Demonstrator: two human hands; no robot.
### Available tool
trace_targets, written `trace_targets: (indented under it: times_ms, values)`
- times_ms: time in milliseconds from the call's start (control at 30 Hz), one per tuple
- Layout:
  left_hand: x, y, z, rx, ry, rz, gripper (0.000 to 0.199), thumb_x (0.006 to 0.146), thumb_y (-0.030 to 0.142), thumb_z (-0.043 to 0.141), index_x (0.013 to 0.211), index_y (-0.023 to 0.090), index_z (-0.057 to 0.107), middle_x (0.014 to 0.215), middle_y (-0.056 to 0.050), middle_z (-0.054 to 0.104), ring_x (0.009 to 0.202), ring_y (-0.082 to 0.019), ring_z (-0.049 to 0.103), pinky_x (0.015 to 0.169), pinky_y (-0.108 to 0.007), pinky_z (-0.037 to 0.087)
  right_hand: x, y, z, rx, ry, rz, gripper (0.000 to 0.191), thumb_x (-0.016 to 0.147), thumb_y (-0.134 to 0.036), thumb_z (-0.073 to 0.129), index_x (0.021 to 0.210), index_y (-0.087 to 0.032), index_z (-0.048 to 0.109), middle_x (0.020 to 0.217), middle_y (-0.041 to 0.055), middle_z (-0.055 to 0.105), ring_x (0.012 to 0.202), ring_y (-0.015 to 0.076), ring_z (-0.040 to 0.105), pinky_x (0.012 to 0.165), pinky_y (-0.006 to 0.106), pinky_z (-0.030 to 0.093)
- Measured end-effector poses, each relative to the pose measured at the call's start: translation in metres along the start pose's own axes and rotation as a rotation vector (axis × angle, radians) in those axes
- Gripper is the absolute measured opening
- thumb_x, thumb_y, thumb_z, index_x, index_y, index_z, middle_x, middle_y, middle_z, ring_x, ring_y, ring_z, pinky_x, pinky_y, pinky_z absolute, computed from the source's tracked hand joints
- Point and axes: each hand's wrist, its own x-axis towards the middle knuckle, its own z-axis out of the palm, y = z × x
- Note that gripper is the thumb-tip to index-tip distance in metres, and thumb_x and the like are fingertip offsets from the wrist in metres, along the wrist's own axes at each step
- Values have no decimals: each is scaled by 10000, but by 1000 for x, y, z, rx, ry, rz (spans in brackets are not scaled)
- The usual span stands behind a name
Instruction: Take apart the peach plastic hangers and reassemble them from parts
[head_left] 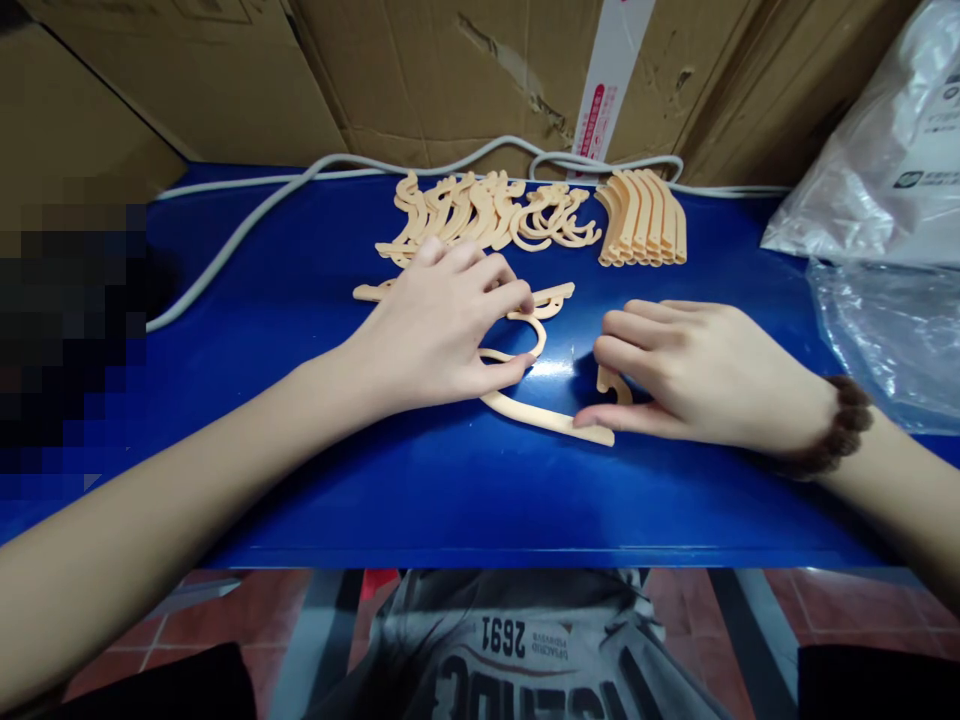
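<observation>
Beige plastic parts that look like pieces of folding clothes hangers lie on the blue table. My left hand [457, 325] is closed, thumb and forefinger around a rounded hook [541, 338]; its palm hides part of it. From under that hand a long curved hanger arm [544, 415] runs right. My right hand [675, 370] has its thumb against the arm's right end, and its fingers curl over a short curved piece [618, 384], mostly hidden. Just beyond my left fingers lies another hanger part [555, 298], partly covered.
Behind my hands lie a pile of curved arms [450, 210], a cluster of hooks [551, 215] and a neat row of arms [643, 220]. A white cable [330, 165] runs along cardboard boxes [450, 80]. Plastic bags [877, 170] sit at right; the table edge [525, 555] is near me.
</observation>
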Motion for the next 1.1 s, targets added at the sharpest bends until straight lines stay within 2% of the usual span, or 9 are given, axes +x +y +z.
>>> trace_targets:
  times_ms: [100,267,367,500,700,867,1100]
  values:
    - [0,1,5,-42,37,-31,364,964,488,581,1126,198,731,1146,-125,713,1133,-372,608,1010,-556,419,2,-8,-1,57,52,-62,603,1033,-701,407,824,-175,613,821,74,626,721,201,519,685,335,377]
    - [0,4,13,-86,113,-78,328,955,503,644,1146,254,742,1152,-108,707,1128,-362,585,1029,-557,410,4,-26,-3,162,89,-125,475,1035,-611,510,864,-178,605,871,76,651,749,202,530,695,335,382]
    - [-1,4,14,-97,113,-85,339,951,501,665,1174,260,749,1166,-105,701,1149,-362,571,1034,-552,412,6,-32,-3,223,93,-141,400,1035,-546,548,896,-175,605,868,65,645,731,191,518,694,328,373]
    - [-1,5,12,-130,86,-88,354,966,492,654,1221,270,758,1202,-109,691,1172,-368,563,1053,-568,398,6,-30,-3,322,83,-135,328,1030,-485,565,932,-173,595,890,67,644,732,184,511,710,320,375]
    - [-1,4,12,-122,88,-89,332,965,461,659,1197,255,777,1202,-114,697,1189,-363,566,1067,-563,396,5,-25,-2,498,54,-71,334,973,-502,660,929,-185,563,931,68,640,782,185,535,738,311,396]
    - [-2,4,13,-116,116,-80,324,968,484,652,1202,291,767,1192,-97,704,1177,-361,571,1051,-562,404,6,-31,-3,573,26,-85,217,957,-345,696,962,-189,545,961,65,635,807,178,535,764,304,439]
    - [-3,6,14,-101,133,-103,351,966,520,646,1180,276,778,1183,-109,717,1151,-359,579,1035,-559,403,6,-34,-4,717,-16,-53,205,884,-141,661,986,-215,500,1111,74,625,981,198,600,868,319,501]
